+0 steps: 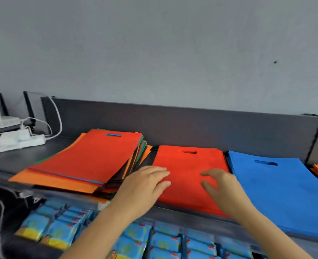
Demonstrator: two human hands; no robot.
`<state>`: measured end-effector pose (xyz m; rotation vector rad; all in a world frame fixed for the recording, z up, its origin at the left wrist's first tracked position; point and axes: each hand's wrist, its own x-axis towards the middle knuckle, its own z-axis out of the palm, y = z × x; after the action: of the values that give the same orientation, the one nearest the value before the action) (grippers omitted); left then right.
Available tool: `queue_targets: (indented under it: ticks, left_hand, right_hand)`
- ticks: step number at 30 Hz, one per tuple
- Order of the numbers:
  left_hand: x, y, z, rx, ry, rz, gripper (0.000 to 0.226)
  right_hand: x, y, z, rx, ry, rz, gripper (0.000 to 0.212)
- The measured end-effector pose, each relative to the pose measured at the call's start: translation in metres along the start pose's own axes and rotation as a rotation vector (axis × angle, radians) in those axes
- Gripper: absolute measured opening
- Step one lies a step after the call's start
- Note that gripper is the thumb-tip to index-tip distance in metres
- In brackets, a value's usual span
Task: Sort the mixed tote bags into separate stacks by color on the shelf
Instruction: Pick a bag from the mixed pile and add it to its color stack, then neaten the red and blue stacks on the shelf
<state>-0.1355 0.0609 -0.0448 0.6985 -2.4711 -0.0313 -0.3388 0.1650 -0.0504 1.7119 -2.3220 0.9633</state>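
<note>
Both hands are spread and grip nothing: the left hand [145,186] lies flat on the red tote stack's [188,163] left edge, and the right hand [221,187] is loosely bent over its right side. A narrow gap separates this stack from the mixed tote pile [91,156]. The blue tote stack [277,189] sits just beside its right edge on the shelf [23,159].

A plain grey wall [154,43] is seen beyond the fingertips [163,173]. A dark shelf [23,161] with a raised back panel [191,124] is set beneath them; a white power strip [20,141] is laid well to their left.
</note>
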Motion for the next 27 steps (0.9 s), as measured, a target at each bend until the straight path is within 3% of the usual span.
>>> queue_targets:
  ticks: [6, 10, 12, 16, 17, 21, 27]
  left_hand:
    - [-0.06, -0.138, -0.048, 0.208, 0.061, -0.291, 0.051]
    - [-0.079, -0.2, -0.069, 0.249, 0.073, -0.353, 0.048]
    - [-0.081, -0.219, -0.073, 0.245, -0.008, -0.382, 0.049]
    - [-0.084, -0.239, -0.078, 0.168, -0.245, -0.408, 0.117]
    - [-0.084, -0.24, -0.079, 0.137, -0.249, -0.417, 0.12]
    - [-0.075, -0.246, -0.086, 0.143, -0.281, -0.404, 0.059]
    - [-0.067, -0.261, -0.096, 0.052, -0.327, -0.394, 0.031]
  right_hand:
    - [0.033, -0.1, 0.072, 0.104, -0.079, -0.208, 0.029]
    - [0.047, -0.156, 0.109, 0.154, -0.168, -0.31, 0.045]
    - [0.051, -0.175, 0.122, 0.138, -0.241, -0.339, 0.054]
    - [0.056, -0.194, 0.137, -0.031, -0.345, -0.329, 0.037]
    - [0.058, -0.196, 0.138, -0.05, -0.325, -0.323, 0.032]
    - [0.067, -0.198, 0.139, -0.034, -0.306, -0.204, 0.029]
    - [0.073, -0.199, 0.146, 0.039, -0.221, 0.026, 0.018]
